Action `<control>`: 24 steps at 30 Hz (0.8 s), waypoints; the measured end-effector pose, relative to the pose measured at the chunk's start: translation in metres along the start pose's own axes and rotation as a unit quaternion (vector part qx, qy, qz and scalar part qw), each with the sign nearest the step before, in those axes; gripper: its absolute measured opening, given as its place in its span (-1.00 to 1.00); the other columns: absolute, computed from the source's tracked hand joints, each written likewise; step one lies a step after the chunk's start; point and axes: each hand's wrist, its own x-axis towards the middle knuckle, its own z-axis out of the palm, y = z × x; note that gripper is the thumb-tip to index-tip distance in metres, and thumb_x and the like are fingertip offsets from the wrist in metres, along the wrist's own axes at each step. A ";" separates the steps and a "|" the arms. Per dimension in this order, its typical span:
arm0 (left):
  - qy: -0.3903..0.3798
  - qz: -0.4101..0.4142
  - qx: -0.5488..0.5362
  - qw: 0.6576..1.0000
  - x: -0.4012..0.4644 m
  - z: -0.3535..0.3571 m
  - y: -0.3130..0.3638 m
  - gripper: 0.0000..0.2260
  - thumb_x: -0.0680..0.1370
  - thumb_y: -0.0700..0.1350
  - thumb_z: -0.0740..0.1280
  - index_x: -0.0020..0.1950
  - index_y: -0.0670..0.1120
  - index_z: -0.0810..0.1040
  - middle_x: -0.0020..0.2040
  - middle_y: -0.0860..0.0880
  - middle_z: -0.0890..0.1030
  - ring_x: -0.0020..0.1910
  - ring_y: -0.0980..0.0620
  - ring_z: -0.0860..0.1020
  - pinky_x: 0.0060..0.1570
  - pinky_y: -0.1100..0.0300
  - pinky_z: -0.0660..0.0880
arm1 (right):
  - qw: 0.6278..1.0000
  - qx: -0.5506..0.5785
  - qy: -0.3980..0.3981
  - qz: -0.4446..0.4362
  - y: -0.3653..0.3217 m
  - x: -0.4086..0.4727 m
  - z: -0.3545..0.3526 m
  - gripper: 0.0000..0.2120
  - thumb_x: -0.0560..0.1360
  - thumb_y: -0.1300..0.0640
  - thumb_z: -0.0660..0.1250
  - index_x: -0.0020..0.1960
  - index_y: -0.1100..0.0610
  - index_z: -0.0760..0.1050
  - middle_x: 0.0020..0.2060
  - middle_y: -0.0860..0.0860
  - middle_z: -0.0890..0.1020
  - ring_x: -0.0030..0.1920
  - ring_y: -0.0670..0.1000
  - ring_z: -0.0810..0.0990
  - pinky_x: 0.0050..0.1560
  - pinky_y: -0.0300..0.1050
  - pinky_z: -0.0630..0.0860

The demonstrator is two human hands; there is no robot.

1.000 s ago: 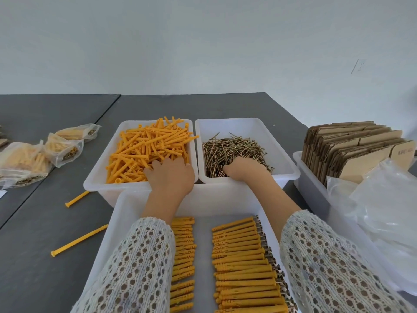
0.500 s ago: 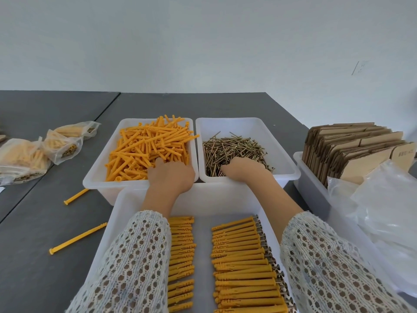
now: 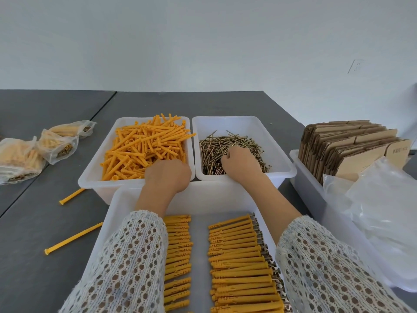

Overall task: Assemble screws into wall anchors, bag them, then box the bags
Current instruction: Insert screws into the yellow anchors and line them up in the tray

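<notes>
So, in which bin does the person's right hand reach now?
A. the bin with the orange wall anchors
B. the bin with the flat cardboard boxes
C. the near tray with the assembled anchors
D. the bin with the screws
D: the right hand lies on the pile of screws in the white bin, fingers curled down into them.

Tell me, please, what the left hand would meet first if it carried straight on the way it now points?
Most likely the loose orange wall anchors heaped in their white bin; the left hand is already at their near edge, though actual contact is hidden.
</notes>
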 end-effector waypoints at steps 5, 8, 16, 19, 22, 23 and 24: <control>0.078 0.005 -0.040 0.996 0.001 0.009 -0.003 -0.74 0.66 -0.08 0.04 -0.11 -0.09 0.44 -0.10 -0.05 0.53 -0.12 -0.08 0.51 -0.15 0.10 0.41 | 0.994 0.073 0.076 -0.037 -0.002 -0.004 -0.002 -0.94 0.55 0.28 0.14 -0.09 0.22 0.37 -0.28 0.07 0.45 -0.35 -0.01 0.34 -0.40 -0.19 0.24; 0.154 0.002 -0.106 0.982 0.000 0.012 -0.004 -0.77 0.64 -0.04 0.13 -0.07 -0.12 0.49 -0.10 -0.08 0.54 -0.17 -0.07 0.49 -0.23 0.10 0.40 | 0.988 0.094 0.117 -0.041 -0.002 -0.005 -0.003 -0.80 0.52 0.34 0.16 0.14 0.27 0.38 -0.16 0.10 0.44 -0.21 0.02 0.35 -0.38 -0.26 0.17; 0.311 0.042 -0.282 0.907 -0.004 0.012 -0.008 -0.86 0.56 -0.32 0.26 0.03 -0.10 0.48 -0.05 -0.06 0.49 -0.11 0.03 0.44 -0.27 0.33 0.27 | 0.978 0.141 0.150 -0.015 -0.002 -0.004 -0.006 -0.71 0.51 0.39 0.19 0.21 0.21 0.33 -0.06 0.11 0.46 -0.16 -0.07 0.33 -0.30 -0.32 0.22; 0.300 0.020 -0.354 0.886 -0.003 0.008 -0.009 -0.80 0.56 -0.34 0.32 0.08 -0.09 0.45 -0.19 -0.04 0.52 -0.18 0.04 0.50 -0.28 0.33 0.31 | 0.977 0.125 0.169 -0.030 -0.001 -0.003 -0.007 -0.68 0.51 0.45 0.16 0.21 0.24 0.40 -0.12 0.10 0.51 -0.20 -0.07 0.41 -0.28 -0.29 0.28; 0.282 0.002 -0.394 0.875 -0.001 0.007 -0.008 -0.77 0.56 -0.33 0.36 0.18 -0.14 0.47 -0.28 0.02 0.50 -0.24 0.12 0.49 -0.20 0.32 0.37 | 0.976 0.110 0.184 -0.037 -0.002 -0.002 -0.007 -0.71 0.52 0.47 0.13 0.14 0.26 0.49 -0.17 0.11 0.54 -0.21 0.04 0.47 -0.23 -0.11 0.43; 0.275 -0.001 -0.381 0.883 0.001 0.007 -0.008 -0.76 0.57 -0.32 0.35 0.22 -0.16 0.50 -0.28 0.03 0.50 -0.21 0.10 0.49 -0.12 0.27 0.39 | 0.975 0.107 0.188 -0.042 -0.002 -0.001 -0.007 -0.73 0.53 0.46 0.13 0.11 0.26 0.51 -0.20 0.10 0.54 -0.23 0.04 0.47 -0.24 -0.09 0.46; 0.266 -0.003 -0.362 0.893 0.002 0.007 -0.008 -0.77 0.59 -0.30 0.33 0.23 -0.18 0.53 -0.26 0.03 0.51 -0.16 0.06 0.51 -0.06 0.22 0.41 | 0.975 0.104 0.192 -0.050 -0.003 -0.001 -0.007 -0.76 0.55 0.44 0.13 0.09 0.27 0.53 -0.23 0.09 0.54 -0.26 0.04 0.48 -0.25 -0.07 0.47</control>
